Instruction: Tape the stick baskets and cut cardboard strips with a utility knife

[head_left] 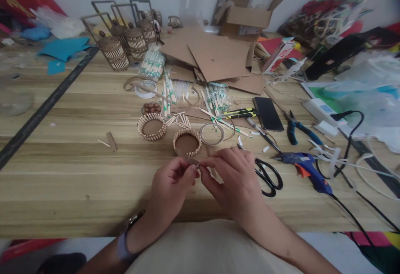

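Observation:
Close to the table's front edge, my left hand (171, 184) pinches a small brown strip (193, 161) between thumb and fingers. My right hand (236, 178) meets it from the other side, its fingertips closed at the strip's end; the fingers partly hide the piece. Just beyond my fingertips stands a round brown cup ringed with short wooden sticks (187, 138). A second stick-ringed cup (151, 127) sits to its left. Black-handled scissors (270, 178) lie beside my right hand, partly covered by it. A roll of tape (212, 134) rests behind my hands.
On the right lie a blue glue gun (308, 168) with its cord, pliers (296, 128) and a phone (268, 113). Cut sticks (183, 120) and cardboard sheets (218, 57) spread behind the cups. Several lidded stick-covered containers with tall handles (114, 51) stand at back left.

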Tool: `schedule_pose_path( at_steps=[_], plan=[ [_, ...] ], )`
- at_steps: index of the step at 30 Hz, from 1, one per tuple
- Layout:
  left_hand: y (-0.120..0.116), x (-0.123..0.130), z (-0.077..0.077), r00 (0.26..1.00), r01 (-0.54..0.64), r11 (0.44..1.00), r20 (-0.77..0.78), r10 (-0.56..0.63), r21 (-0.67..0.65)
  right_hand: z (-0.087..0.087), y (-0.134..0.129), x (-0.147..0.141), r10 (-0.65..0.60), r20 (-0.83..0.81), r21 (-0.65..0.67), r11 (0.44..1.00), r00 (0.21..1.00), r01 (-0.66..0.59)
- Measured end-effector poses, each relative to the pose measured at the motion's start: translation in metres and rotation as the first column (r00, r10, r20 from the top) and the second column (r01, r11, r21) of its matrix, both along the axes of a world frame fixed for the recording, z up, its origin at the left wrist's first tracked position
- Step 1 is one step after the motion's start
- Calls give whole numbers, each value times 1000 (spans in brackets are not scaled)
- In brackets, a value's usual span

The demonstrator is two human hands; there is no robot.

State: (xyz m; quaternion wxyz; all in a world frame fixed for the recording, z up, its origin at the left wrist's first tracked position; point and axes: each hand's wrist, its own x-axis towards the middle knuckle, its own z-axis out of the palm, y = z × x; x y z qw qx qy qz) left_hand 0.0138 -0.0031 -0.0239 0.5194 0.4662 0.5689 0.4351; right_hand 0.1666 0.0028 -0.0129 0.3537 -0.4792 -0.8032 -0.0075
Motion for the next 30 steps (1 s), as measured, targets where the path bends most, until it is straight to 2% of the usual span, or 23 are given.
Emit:
schedule_pose_path(
  at_steps=[5, 12, 17, 22, 30],
  plan=[
    [-4, -2, -1, 996, 47, 997, -82, -41, 65, -1, -2, 4, 16, -18, -66, 998, 1000, -17],
    [-6, -3, -2, 973, 105, 974, -224, -59, 200, 4, -1, 10, 56, 48, -106, 993, 997, -51],
    [-6, -5, -2, 958, 147, 957, -278, -74, 251, 8, 0, 13, 100, 125, -120, 989, 987, -85],
    [-7, -4, -4, 959, 168, 952, -266, -98, 257, 6, -1, 15, 117, 112, -142, 985, 987, -101],
    [-9, -4, -1, 974, 157, 974, -187, -125, 163, 6, 0, 16, 152, -76, -272, 948, 985, -168]
  ],
)
